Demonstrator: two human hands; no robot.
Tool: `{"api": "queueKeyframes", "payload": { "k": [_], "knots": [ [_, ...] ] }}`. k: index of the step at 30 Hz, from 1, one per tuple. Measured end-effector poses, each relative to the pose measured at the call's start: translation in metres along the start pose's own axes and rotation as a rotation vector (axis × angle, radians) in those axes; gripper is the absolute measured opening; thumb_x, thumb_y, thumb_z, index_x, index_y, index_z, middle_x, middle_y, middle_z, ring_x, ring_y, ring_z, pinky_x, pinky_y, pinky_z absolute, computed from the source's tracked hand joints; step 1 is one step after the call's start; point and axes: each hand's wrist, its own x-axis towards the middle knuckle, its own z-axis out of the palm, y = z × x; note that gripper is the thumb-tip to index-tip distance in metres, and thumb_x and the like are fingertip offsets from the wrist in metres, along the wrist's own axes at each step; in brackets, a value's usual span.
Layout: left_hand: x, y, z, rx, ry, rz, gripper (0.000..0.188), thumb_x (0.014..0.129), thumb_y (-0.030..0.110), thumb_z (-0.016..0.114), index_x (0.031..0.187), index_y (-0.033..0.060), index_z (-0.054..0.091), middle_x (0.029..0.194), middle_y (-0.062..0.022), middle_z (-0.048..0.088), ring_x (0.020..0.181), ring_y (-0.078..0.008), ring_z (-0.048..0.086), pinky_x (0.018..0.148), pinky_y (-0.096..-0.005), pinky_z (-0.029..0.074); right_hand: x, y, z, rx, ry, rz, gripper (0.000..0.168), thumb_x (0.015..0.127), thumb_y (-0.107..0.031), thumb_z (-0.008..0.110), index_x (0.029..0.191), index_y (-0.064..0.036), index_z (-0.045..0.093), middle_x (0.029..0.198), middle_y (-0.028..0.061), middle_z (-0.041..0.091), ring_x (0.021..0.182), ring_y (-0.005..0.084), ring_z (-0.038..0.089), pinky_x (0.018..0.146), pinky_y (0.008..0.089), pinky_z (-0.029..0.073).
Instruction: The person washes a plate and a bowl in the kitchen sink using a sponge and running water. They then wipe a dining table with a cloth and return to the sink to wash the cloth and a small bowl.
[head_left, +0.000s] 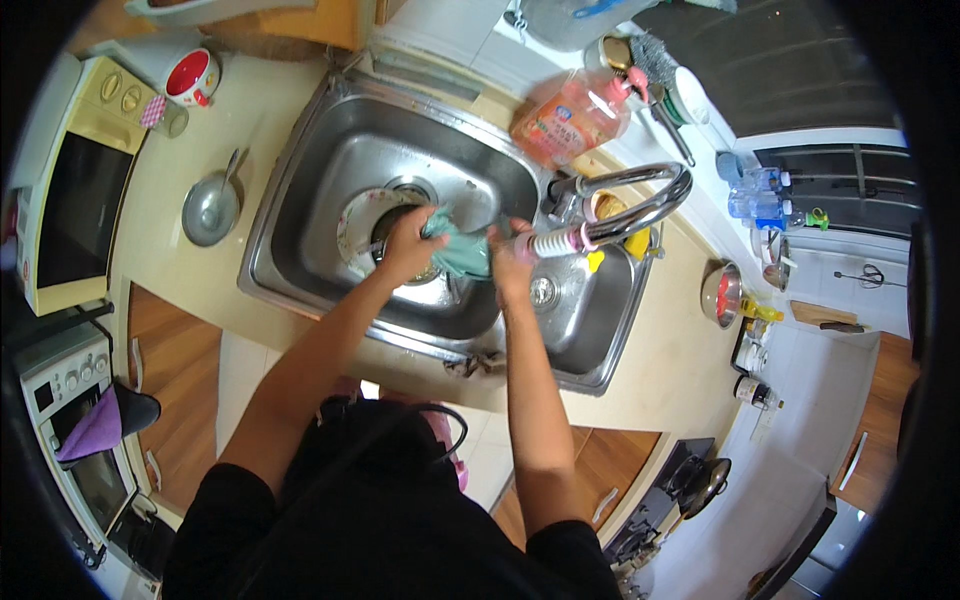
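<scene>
A damp-looking green cloth (463, 249) is bunched between my two hands over the large steel sink basin (300, 202). My left hand (409, 246) grips its left end. At the other end, my right hand (511, 264) closes on the cloth, just beside the faucet's spray head (551, 241). Below my left hand lies a white dish with a patterned rim (352, 225), with dark and shiny dishware on it, partly hidden by hand and cloth. Whether water is running cannot be made out.
Right of the large basin is a smaller basin (574, 330). A pink-capped soap bottle (570, 120) stands behind the sink. On the left counter are a metal bowl with a spoon (211, 210), a red-lined mug (191, 79) and a microwave (82, 187). A steel bowl (721, 295) sits far right.
</scene>
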Motion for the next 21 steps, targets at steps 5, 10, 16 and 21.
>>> {"api": "queueKeyframes", "payload": {
  "k": [5,10,16,21],
  "knots": [
    [0.000,0.048,-0.033,0.609,-0.003,0.008,0.032,0.085,0.006,0.057,0.116,0.0021,0.055,0.087,-0.0123,0.064,0.080,-0.0179,0.060,0.074,-0.0291,0.045,0.009,0.001,-0.034,0.117,-0.041,-0.107,0.021,0.085,-0.011,0.057,0.102,0.001,0.059,0.097,0.0070,0.059,0.084,0.0137,0.051,0.078,0.0280,0.041],
    [0.014,0.035,-0.060,0.359,-0.110,0.171,0.033,0.087,0.016,0.059,0.118,0.0064,0.056,0.084,-0.0078,0.062,0.082,-0.0103,0.055,0.077,-0.0227,0.042,0.009,-0.004,-0.050,0.082,-0.233,-0.125,0.018,0.083,-0.007,0.060,0.098,0.003,0.065,0.090,0.0089,0.065,0.084,0.0171,0.058,0.076,0.0312,0.046],
    [-0.005,0.050,-0.059,0.899,-0.199,0.265,0.035,0.068,0.015,0.074,0.100,0.0034,0.065,0.110,-0.0168,0.058,0.104,-0.0300,0.054,0.086,-0.0345,0.043,0.000,-0.024,-0.057,-0.632,-0.387,-0.457,0.023,0.077,-0.006,0.065,0.097,0.004,0.058,0.090,0.0188,0.062,0.084,0.0306,0.061,0.074,0.0377,0.046],
    [0.013,-0.003,-0.049,0.612,0.100,0.074,0.026,0.074,0.011,0.068,0.100,0.0055,0.066,0.115,-0.0111,0.057,0.102,-0.0251,0.055,0.088,-0.0313,0.044,0.016,0.025,-0.040,-0.081,-0.022,-0.054,0.020,0.083,-0.021,0.063,0.092,-0.004,0.057,0.082,0.0088,0.059,0.082,0.0226,0.057,0.070,0.0359,0.044]
  ]
}}
